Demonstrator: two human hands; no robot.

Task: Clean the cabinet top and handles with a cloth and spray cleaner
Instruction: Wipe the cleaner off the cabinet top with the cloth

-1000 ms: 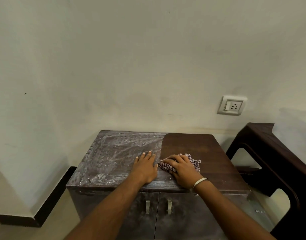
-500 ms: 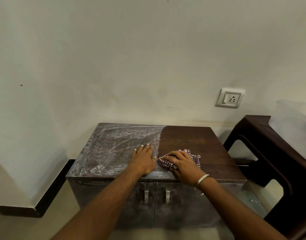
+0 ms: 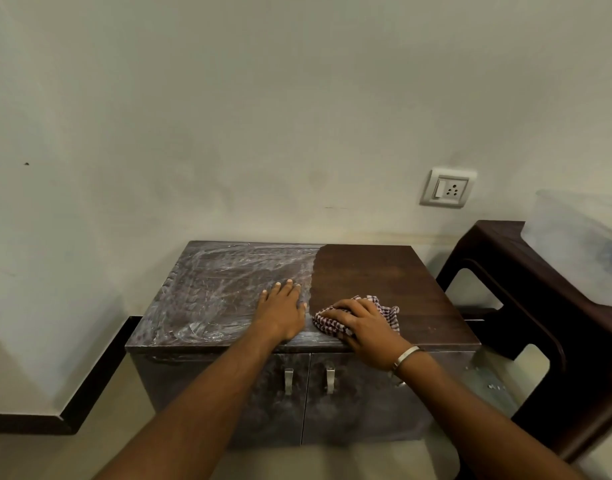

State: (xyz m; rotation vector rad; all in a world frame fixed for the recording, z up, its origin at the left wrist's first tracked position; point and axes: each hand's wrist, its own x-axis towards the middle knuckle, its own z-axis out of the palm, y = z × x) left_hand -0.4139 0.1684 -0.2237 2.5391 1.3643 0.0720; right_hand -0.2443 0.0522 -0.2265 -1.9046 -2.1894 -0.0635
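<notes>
At the front edge of the cabinet top, near its middle, a bunched checked cloth was pressed down under the right hand, whose fingers were curled over it in a grip. Just beside it, leftward, the left hand was laid flat, fingers straight, nothing held. The left half of the top was smeared with whitish film; the right half was dark brown. Two metal handles were fixed below the front edge, one per door. A wall socket was set above the back right corner.

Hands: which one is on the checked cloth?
The right hand, with the bracelet, holds the cloth; the left hand lies flat on the streaked cabinet top.
</notes>
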